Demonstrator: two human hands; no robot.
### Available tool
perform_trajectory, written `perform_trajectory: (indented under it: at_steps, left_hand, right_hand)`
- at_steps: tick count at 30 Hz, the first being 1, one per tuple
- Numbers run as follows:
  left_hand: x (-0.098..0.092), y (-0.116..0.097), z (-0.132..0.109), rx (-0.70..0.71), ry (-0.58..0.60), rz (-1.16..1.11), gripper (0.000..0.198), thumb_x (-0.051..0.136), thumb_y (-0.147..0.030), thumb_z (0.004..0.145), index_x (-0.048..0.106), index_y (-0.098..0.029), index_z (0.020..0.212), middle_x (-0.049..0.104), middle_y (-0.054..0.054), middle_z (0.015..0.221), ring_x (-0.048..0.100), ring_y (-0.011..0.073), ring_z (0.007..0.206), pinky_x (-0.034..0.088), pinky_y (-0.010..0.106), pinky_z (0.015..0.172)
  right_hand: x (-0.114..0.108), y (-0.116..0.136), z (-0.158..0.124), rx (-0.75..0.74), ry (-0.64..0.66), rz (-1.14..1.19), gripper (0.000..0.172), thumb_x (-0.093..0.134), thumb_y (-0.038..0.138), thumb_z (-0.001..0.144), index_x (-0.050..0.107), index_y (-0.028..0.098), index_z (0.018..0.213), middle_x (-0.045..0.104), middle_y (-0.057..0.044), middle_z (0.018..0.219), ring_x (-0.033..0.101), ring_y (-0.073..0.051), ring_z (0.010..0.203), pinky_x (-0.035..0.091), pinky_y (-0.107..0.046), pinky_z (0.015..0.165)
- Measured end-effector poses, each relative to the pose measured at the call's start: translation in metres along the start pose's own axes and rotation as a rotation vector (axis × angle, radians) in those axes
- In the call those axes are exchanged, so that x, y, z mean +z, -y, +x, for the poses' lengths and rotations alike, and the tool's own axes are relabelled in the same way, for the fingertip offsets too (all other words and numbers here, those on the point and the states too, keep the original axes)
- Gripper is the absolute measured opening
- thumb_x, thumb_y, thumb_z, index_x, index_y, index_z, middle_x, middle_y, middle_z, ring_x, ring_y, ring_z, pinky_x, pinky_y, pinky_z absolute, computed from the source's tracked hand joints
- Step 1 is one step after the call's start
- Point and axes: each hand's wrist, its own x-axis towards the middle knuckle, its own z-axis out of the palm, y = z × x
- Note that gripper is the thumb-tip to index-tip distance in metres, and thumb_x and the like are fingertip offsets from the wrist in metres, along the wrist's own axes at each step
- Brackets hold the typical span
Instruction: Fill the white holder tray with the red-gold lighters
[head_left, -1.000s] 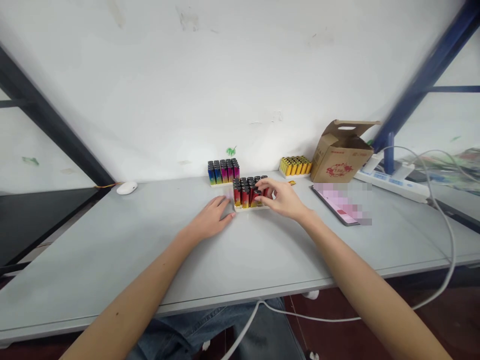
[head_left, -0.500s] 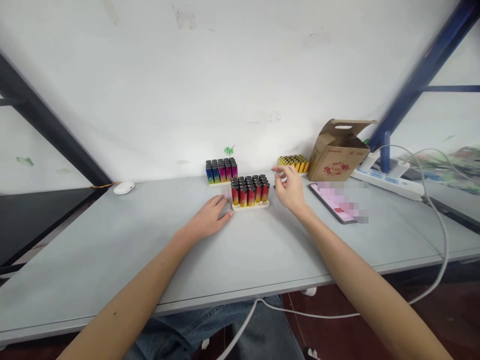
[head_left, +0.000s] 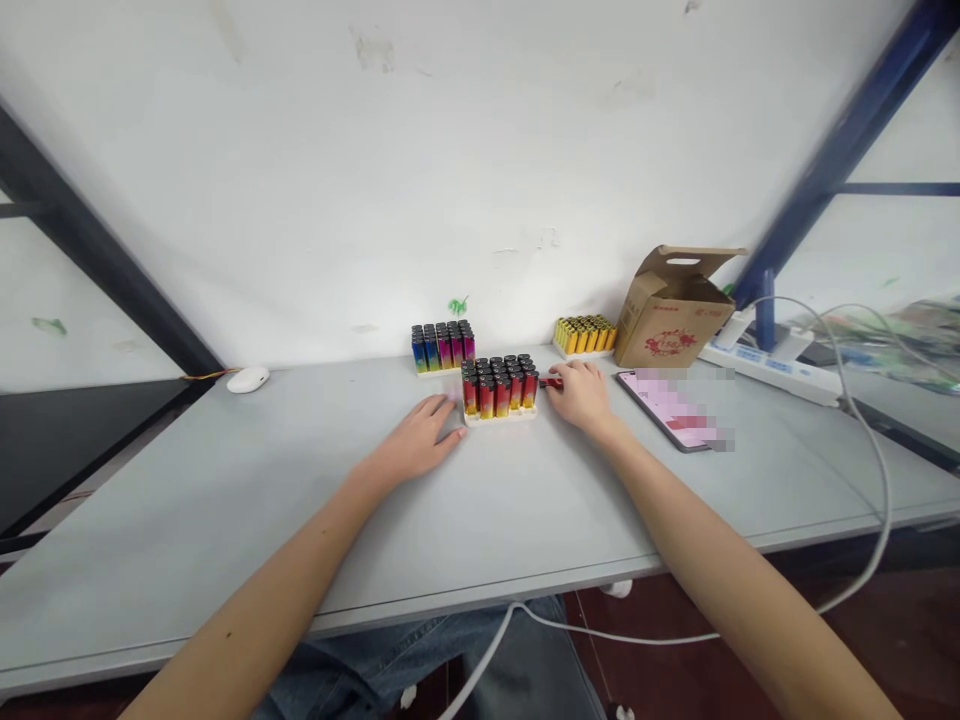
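Observation:
A white tray (head_left: 480,421) in front of me holds upright red-and-yellow batteries (head_left: 501,388) with black tops, set in rows. My left hand (head_left: 422,437) lies on the tabletop at the tray's left, fingers stretched and thumb apart, its tips close to the tray; nothing is in it. To the tray's right, my right hand (head_left: 582,397) has its curled fingers on a single red-and-black battery (head_left: 553,383). That battery lies sideways low at the table, its right end hidden by the fingers.
Behind stand blue-and-pink batteries (head_left: 444,347) in one tray and yellow batteries (head_left: 586,334) in another. An open cardboard box (head_left: 667,325), a phone (head_left: 664,408) and a power strip (head_left: 776,370) with cables are on the right. A white case (head_left: 247,379) sits far left.
My right hand has come down toward the table, its fingers closing on the red-and-black battery. The yellow batteries are now less covered. My left hand has stayed in place.

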Motion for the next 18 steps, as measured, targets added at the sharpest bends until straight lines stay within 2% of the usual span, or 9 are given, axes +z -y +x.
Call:
perform_trajectory:
  at_steps: [4,7,10,12,15,18]
  left_hand:
    - [0.001,0.000,0.000,-0.001,0.004,0.009,0.053,0.040,-0.049,0.095,0.046,-0.017,0.137,0.044,0.015,0.146,0.040,0.0301,0.137,0.035,0.048,0.114]
    - [0.000,-0.001,0.000,-0.002,0.002,0.007,0.053,0.038,-0.049,0.095,0.046,-0.017,0.136,0.045,0.015,0.145,0.040,0.0306,0.137,0.035,0.048,0.113]
    - [0.000,-0.001,0.000,-0.008,0.011,0.010,0.054,0.037,-0.050,0.095,0.045,-0.017,0.137,0.044,0.015,0.147,0.039,0.0305,0.138,0.034,0.048,0.114]
    - [0.000,-0.001,0.000,-0.011,0.019,0.015,0.055,0.037,-0.050,0.095,0.044,-0.017,0.138,0.043,0.015,0.147,0.038,0.0303,0.139,0.034,0.048,0.114]
    - [0.001,0.001,0.000,-0.002,0.015,0.016,0.055,0.036,-0.050,0.096,0.043,-0.016,0.139,0.043,0.015,0.147,0.038,0.0305,0.138,0.034,0.048,0.114]
    - [0.002,0.002,0.000,0.001,0.019,0.024,0.055,0.036,-0.050,0.096,0.043,-0.016,0.139,0.042,0.015,0.147,0.037,0.0301,0.139,0.033,0.047,0.115]
  right_hand:
    - [0.002,0.000,0.000,-0.026,0.021,0.013,0.033,0.051,0.034,0.088,0.069,0.016,0.109,0.058,-0.017,0.127,0.049,-0.033,0.117,0.037,-0.043,0.095]
    - [0.002,0.000,0.000,-0.053,0.087,0.050,0.028,0.046,0.032,0.092,0.068,0.017,0.102,0.065,-0.016,0.116,0.053,-0.032,0.112,0.037,-0.043,0.094]
    - [0.003,0.001,0.001,0.006,0.049,0.166,0.027,0.040,0.028,0.094,0.060,0.015,0.106,0.067,-0.018,0.109,0.058,-0.030,0.105,0.038,-0.043,0.092]
    - [0.004,0.003,0.004,0.052,-0.001,0.380,0.027,0.034,0.029,0.096,0.054,0.015,0.109,0.067,-0.017,0.105,0.060,-0.027,0.100,0.040,-0.041,0.090]
    - [0.004,0.006,0.009,0.089,-0.077,0.826,0.028,0.034,0.042,0.096,0.049,0.019,0.103,0.065,-0.009,0.095,0.059,-0.020,0.088,0.044,-0.034,0.082]
    - [-0.003,0.009,0.014,0.208,-0.083,1.223,0.031,0.041,0.052,0.091,0.050,0.022,0.091,0.055,0.000,0.075,0.051,-0.013,0.064,0.044,-0.026,0.064]
